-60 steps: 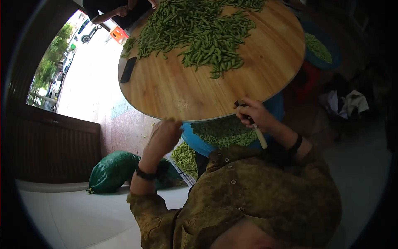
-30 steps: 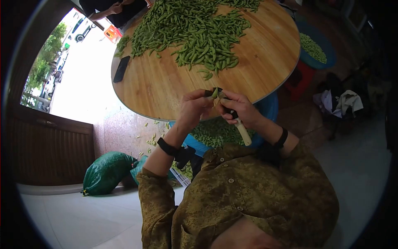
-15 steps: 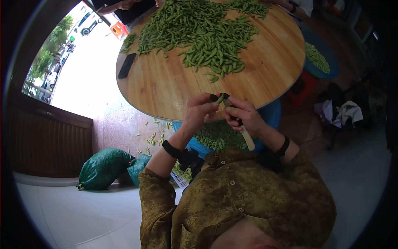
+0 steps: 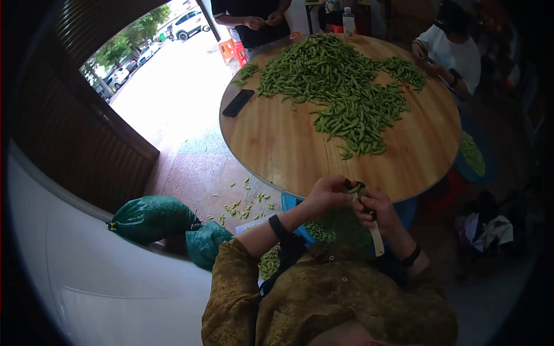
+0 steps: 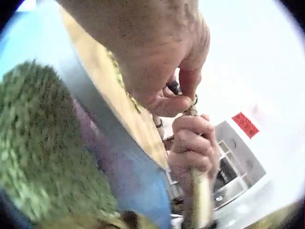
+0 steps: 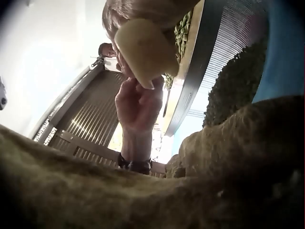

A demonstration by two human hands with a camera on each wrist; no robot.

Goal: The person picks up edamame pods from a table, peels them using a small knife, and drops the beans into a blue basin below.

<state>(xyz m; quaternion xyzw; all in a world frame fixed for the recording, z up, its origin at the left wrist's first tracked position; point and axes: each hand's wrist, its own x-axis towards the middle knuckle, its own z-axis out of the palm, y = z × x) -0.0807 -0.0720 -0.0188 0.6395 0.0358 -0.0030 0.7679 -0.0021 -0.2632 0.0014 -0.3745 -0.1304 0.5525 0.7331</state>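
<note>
In the head view my left hand pinches a green soybean pod over the near edge of the round wooden table. My right hand meets it there, fingers curled round a knife whose pale handle points down toward my body. The blade end is mostly hidden between the hands. Dark coverings show at some fingertips. From the left wrist view, the right fist grips the handle just below the left fingertips. A big heap of green soybean pods covers the table's far half.
Under the table edge a blue basin holds shelled green beans. A black phone lies at the table's left. Green sacks and scattered pods are on the floor. Two people work across the table.
My left hand has come from the table's left edge to meet the right hand, now with a pod in it. The head view has tilted up, showing more of the people opposite.
</note>
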